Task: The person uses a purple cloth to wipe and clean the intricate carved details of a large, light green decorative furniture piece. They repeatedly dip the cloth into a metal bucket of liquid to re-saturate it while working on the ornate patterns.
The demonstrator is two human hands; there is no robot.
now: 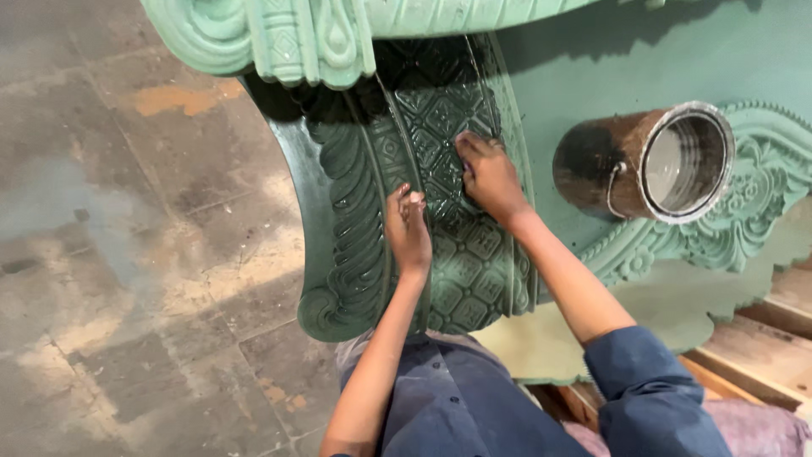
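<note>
A large carved green panel (355,228) with scroll and diamond patterns lies before me, its middle part dark and glossy as if wet. My left hand (408,230) rests on the wet carving beside a raised rib, fingers curled with something small and pale at the fingertips. My right hand (488,175) presses on the diamond-patterned section higher up, fingers closed against the surface; whether it holds a cloth or brush is hidden. Both arms reach out from blue sleeves.
A rusty metal can (651,161) with pale liquid stands on the lighter green carved surface (744,228) to the right. Another pale green carved piece (279,38) overhangs at the top. Stained concrete floor (127,254) lies to the left, wooden boards (761,347) at the lower right.
</note>
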